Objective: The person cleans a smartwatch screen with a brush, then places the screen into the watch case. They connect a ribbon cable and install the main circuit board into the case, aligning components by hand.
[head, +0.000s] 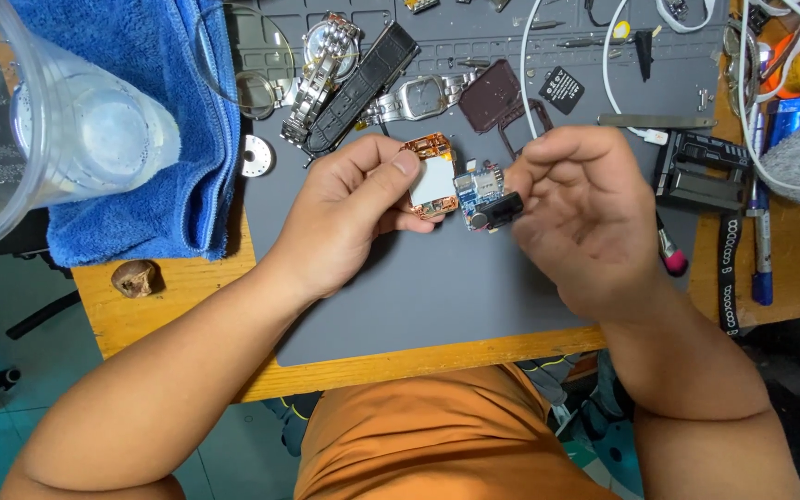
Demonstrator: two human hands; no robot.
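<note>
Small module point(432, 176), white face with copper flex wrap, pinched between left hand point(349, 218) thumb and fingers over the grey mat point(437, 296); right hand point(581, 218) fingertips clamp the attached blue board point(481, 193), just beside it.

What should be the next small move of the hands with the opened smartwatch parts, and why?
Probably lower both parts a little toward the grey mat before separating them further. The left hand pinches the copper-framed module, and the right hand holds the blue circuit board right beside it. They look joined, so pulling in mid-air might strain the link.
</note>
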